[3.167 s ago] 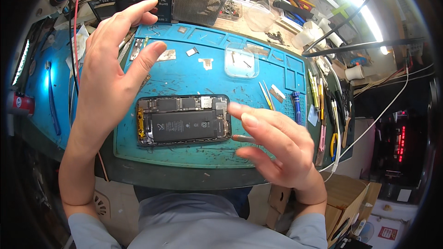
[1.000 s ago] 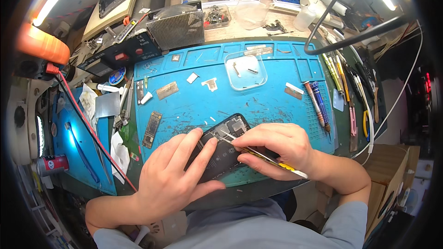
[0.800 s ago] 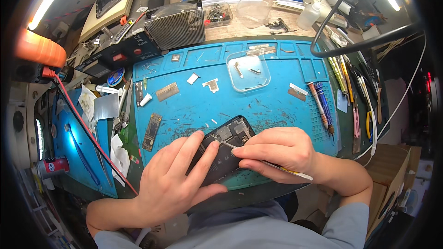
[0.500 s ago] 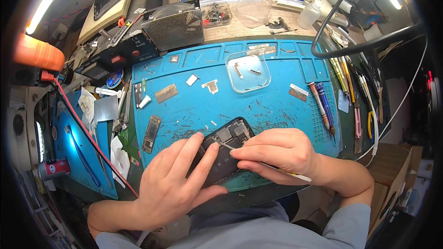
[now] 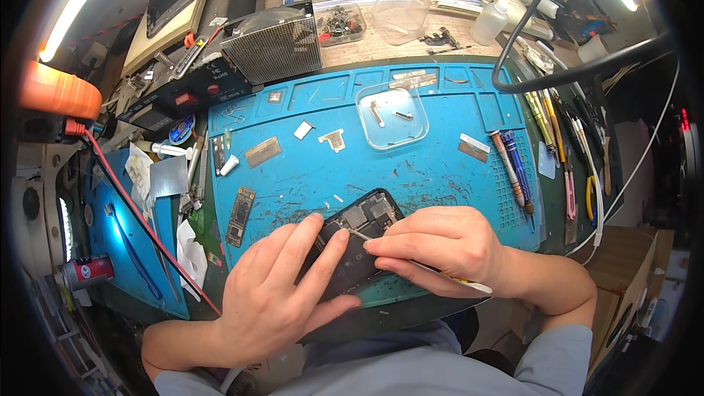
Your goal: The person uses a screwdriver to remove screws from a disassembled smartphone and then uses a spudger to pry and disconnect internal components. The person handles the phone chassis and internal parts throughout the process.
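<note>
An opened smartphone (image 5: 352,262) lies at a slant on the blue mat (image 5: 293,183), its inner parts and black battery exposed. My left hand (image 5: 275,290) spans the phone's left side, fingers spread: one fingertip presses on the inner parts, another reaches over the far edge, and the thumb rests along the near edge. In a pinch, my right hand (image 5: 447,246) grips a slim silver metal tool (image 5: 473,284). The tool's tip touches the phone's inside, close to my left fingertip. I cannot make out the small part under the tip.
Beyond the phone stands a clear plastic box (image 5: 394,121) holding small parts. A circuit board (image 5: 240,216) lies on the left, screwdrivers (image 5: 513,176) on the right. At the back left is a black device with a mesh grille (image 5: 271,44). A black cable (image 5: 587,70) arches over the right side.
The view has shifted very slightly. Both hands, the tool and the phone stay almost where they were, the tool tip still at the same spot.
</note>
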Demonstrator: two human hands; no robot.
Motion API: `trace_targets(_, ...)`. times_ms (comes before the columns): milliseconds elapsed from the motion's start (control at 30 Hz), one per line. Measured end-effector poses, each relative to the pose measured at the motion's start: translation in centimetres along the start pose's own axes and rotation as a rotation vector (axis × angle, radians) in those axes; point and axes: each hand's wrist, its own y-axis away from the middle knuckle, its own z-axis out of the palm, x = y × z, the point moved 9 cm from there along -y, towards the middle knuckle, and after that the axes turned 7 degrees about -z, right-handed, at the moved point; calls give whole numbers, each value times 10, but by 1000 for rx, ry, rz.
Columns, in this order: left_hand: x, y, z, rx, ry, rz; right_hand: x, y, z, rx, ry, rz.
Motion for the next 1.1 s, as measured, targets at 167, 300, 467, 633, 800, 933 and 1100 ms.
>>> trace_targets(167,0,-1,0,-2,7,-2,0,1,1,-6,0,8)
trace_targets(300,-1,-2,-1,-7,26,-4,0,1,1,-1,-4,18)
trace_targets(467,-1,-1,-1,-7,22,-5,0,2,2,-4,5,18)
trace_targets(633,0,-1,0,1,17,-8,-1,2,1,11,17,4)
trace_targets(800,2,1,0,9,10,-2,-1,3,1,10,6,-2)
trace_targets(933,2,0,-1,1,18,-13,-3,2,2,1,24,-10)
trace_targets(1100,6,2,-2,16,15,-33,-6,3,-11,92,7,-49)
